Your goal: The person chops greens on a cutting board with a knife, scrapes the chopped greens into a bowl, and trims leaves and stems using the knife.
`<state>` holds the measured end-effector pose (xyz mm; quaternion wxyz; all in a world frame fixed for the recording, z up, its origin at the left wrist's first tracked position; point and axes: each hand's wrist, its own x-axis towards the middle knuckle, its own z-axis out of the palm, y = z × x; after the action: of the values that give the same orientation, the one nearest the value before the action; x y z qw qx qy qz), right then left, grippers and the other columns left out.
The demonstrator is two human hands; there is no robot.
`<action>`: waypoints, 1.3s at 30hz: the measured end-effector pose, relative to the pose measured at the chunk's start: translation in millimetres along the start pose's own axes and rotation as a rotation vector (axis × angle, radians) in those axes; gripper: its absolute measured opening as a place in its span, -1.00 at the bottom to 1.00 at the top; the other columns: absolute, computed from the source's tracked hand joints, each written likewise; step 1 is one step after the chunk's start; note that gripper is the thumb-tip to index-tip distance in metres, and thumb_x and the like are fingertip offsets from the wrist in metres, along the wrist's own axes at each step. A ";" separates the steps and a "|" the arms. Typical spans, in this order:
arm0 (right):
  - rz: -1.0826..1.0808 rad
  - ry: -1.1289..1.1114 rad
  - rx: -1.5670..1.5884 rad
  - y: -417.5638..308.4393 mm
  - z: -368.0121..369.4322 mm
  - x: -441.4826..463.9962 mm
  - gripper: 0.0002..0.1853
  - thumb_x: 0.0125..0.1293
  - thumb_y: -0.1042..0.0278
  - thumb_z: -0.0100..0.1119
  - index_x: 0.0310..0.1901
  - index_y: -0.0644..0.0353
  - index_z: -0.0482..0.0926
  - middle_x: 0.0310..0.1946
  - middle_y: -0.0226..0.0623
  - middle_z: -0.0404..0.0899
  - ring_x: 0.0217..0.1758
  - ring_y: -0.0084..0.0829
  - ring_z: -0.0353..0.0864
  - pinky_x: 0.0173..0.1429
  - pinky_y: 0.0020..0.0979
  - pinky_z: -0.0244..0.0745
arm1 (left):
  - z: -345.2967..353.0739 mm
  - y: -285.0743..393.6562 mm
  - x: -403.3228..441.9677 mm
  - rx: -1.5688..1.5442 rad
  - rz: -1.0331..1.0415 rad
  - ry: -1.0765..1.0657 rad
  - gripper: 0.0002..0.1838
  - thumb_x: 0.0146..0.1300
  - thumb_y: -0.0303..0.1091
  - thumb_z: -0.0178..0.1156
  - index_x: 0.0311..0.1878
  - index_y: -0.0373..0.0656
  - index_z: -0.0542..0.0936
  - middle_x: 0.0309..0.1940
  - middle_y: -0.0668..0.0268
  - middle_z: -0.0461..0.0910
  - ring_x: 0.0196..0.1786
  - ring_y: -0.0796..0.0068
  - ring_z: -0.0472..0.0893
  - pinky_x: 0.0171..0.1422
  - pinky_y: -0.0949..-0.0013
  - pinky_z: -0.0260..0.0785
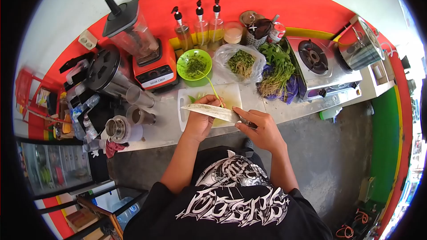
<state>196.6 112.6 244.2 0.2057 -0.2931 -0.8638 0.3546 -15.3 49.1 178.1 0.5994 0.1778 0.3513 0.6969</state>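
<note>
My right hand [261, 129] is wrapped round the dark handle of a large knife [210, 111]. Its wide blade, smeared with whitish and greenish residue, points left across my left hand [200, 122]. Between the fingers of that left hand is a thin green stem [214, 90], which slants up toward a bowl. The blade hides part of the left fingers. Under and beyond the hands lies a white cutting board [183, 112] with a few green pieces on it. The green bowl [180, 72] behind the board holds chopped greens.
A clear plastic bag [257, 75] of greens and a leafy bunch with roots [278, 71] lie behind the board. To the right stands a gas stove [336, 78] with a pot [362, 46]. A red blender [153, 69], pump bottles [201, 33] and plastic cups [140, 95] stand left and behind.
</note>
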 end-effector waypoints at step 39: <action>-0.095 -0.225 0.108 -17.1 10.7 23.7 -0.46 0.43 0.37 0.23 0.43 -0.18 0.50 -0.23 -0.21 0.50 -0.32 -0.10 0.57 -0.20 -0.19 0.51 | -17.9 17.3 -10.9 -0.051 -0.028 0.042 -0.85 0.50 -0.32 0.23 -0.07 -0.19 0.67 -0.28 0.44 0.68 -0.23 0.65 0.66 -0.09 0.53 0.54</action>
<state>166.8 112.9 253.0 0.1394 -0.1987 -0.8739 0.4212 -37.2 33.1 179.8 0.6058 0.1429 0.3486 0.7008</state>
